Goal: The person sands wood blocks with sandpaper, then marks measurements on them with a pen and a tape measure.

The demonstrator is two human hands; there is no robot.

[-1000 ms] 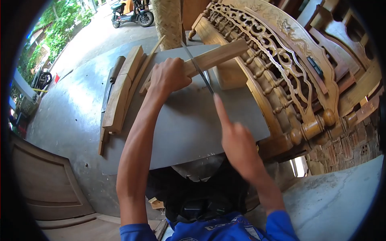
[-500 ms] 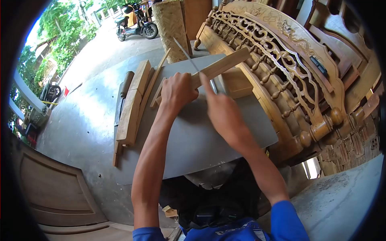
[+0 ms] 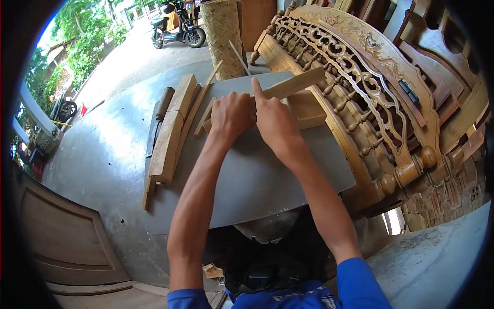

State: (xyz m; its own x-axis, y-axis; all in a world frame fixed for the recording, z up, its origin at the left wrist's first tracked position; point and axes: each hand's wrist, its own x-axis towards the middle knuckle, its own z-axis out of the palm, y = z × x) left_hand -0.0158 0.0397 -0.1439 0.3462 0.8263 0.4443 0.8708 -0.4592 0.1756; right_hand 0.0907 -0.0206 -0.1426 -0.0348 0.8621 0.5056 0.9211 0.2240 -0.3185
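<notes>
My left hand (image 3: 233,114) is closed over a wooden piece (image 3: 296,84) that slants up to the right above the grey tabletop (image 3: 242,180). Right beside it, my right hand (image 3: 277,121) is closed with its index finger stretched along a thin metal blade (image 3: 239,56). The blade points away and slightly left, crossing the wood; its handle is hidden in my right hand. Beneath the slanted wood, at its right, lies a wooden block (image 3: 309,109).
Wood lengths (image 3: 172,129) and a dark-handled tool (image 3: 163,104) lie at the table's left. A carved wooden headboard (image 3: 355,77) stands close on the right. Behind are a woven panel (image 3: 222,38) and a scooter (image 3: 180,31). A wooden panel (image 3: 67,232) is at lower left.
My right hand has moved back and to the left, drawing the blade toward me and closer to my left hand. My left hand keeps its hold on the wood.
</notes>
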